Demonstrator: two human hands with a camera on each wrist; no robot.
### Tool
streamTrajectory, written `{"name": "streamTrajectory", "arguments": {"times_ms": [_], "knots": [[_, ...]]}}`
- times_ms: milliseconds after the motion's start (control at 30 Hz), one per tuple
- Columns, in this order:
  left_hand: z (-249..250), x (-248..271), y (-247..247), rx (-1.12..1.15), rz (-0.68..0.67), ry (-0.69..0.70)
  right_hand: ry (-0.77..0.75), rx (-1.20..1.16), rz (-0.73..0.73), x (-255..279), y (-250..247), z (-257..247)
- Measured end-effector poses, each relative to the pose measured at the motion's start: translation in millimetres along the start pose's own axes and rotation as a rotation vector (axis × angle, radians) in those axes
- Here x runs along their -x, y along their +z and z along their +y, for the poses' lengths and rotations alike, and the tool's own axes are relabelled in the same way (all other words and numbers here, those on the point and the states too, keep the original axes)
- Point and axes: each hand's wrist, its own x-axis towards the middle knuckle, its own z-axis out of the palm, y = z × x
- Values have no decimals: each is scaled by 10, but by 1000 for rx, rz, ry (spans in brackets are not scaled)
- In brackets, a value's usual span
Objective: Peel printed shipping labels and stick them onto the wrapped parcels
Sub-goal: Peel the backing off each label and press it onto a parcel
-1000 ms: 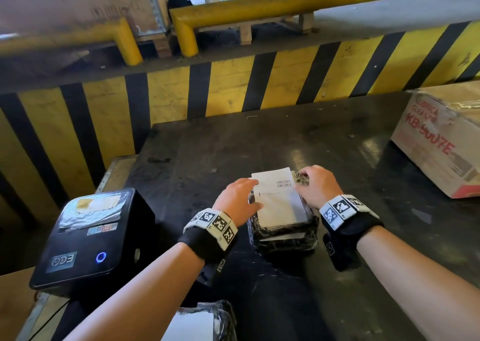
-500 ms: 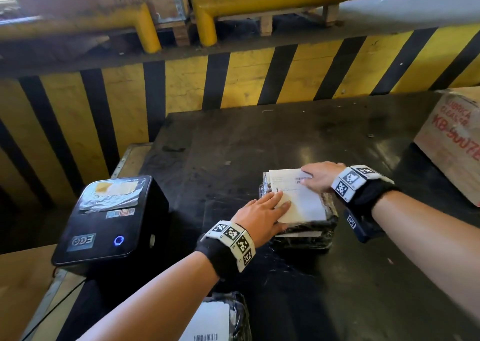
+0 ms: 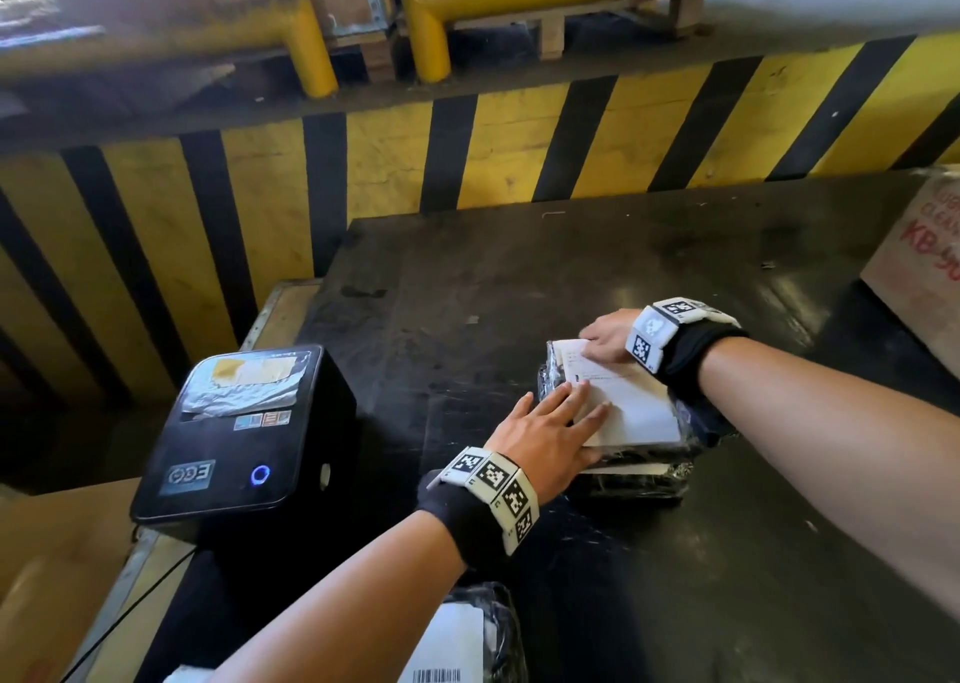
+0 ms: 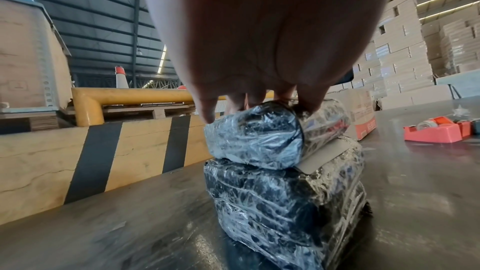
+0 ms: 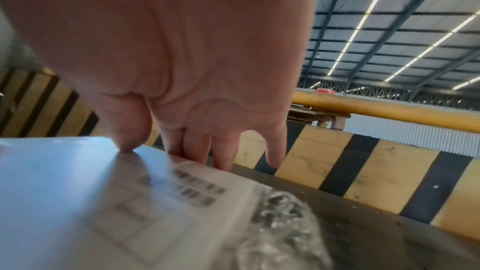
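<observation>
On parcel (image 3: pixel 618 469): label (image 3: pixel 631 412) lying flat
Left hand (image 3: pixel 540 433): fingers straight, pressing label
Right hand (image 3: pixel 605 336): fingers spread, pressing far edge

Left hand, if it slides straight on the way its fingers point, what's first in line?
The left hand points up-right across the shipping label. First in line is probably the right hand pressing the label's far end, though depth is unclear.
</observation>
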Motion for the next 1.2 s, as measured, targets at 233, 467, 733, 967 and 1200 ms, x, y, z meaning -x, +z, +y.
{"name": "streamTrajectory", "arguments": {"times_ms": [233, 467, 733, 967, 1200], "knots": [[-13, -17, 8, 21, 1, 1, -23, -9, 33, 39, 34, -55], [36, -7, -28, 28, -28, -26, 128, -91, 65, 318, 189, 432], [40, -15, -120, -2, -65, -26, -24, 20, 67, 255, 326, 131], [86, 3, -161, 22, -103, -61, 193, -144, 115, 331, 392, 544], [64, -27, -129, 14, -82, -36, -21, -52, 154, 388, 442, 76]]}}
